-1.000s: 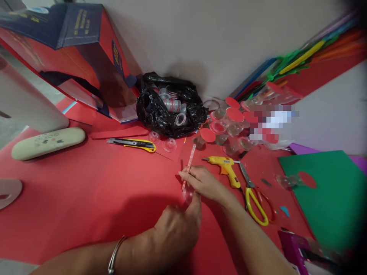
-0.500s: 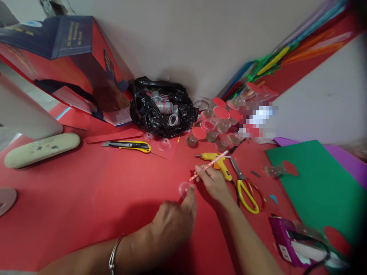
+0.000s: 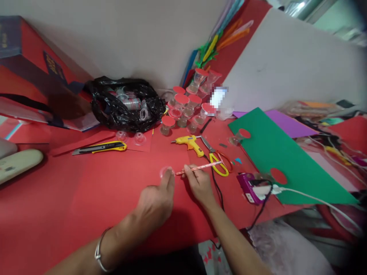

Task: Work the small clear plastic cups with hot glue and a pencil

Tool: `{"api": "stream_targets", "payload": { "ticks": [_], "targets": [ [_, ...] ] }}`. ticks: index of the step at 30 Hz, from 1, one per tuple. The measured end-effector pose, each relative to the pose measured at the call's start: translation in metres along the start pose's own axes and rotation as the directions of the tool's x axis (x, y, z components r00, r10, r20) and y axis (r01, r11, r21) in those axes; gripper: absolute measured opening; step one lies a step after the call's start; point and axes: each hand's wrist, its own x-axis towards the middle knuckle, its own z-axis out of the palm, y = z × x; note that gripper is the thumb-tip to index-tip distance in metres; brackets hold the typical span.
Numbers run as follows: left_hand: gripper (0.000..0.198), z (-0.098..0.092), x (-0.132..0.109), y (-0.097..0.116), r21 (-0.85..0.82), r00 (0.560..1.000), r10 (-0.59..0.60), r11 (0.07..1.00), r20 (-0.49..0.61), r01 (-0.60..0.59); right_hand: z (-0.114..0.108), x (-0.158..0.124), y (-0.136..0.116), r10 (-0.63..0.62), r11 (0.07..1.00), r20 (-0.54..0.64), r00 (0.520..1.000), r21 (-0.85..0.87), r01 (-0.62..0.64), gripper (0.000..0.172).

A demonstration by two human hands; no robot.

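Two fingers of my left hand (image 3: 158,198) press down on a small clear plastic cup (image 3: 164,173) on the red sheet (image 3: 109,194); its other fingers are curled under. My right hand (image 3: 197,183) grips a patterned pencil (image 3: 205,165), whose tip is at the right side of the cup near my left fingertips. Beyond my right hand lie a yellow glue gun (image 3: 189,143) and scissors with yellow handles (image 3: 218,164).
A black bag of plastic cups (image 3: 129,118) stands at the back, beside joined cups with red discs (image 3: 181,99). A cutter (image 3: 100,147) lies left. At right are a green sheet (image 3: 286,152) and a purple power strip (image 3: 246,188).
The view has swung to the right, showing more of the table's right side. The pencil now lies at a flatter angle, its tip moved round to the cup's right side. My left fingers stay on the cup.
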Motion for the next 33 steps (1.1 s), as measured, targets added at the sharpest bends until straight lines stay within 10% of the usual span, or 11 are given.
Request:
{"api": "stream_targets", "payload": {
  "ticks": [16, 33],
  "targets": [
    [0.073, -0.033, 0.01, -0.014, -0.126, 0.97, -0.021, 0.991, 0.244, 0.054, 0.006, -0.025, -0.005, -0.039, 0.999, -0.019, 0.999, 0.002, 0.039, 0.043],
    [0.07, -0.044, 0.017, -0.026, -0.124, 0.964, -0.019, 0.991, 0.265, 0.054, 0.041, -0.028, -0.014, -0.494, 0.847, 0.05, 0.868, -0.199, 0.493, 0.028]
  ]
}}
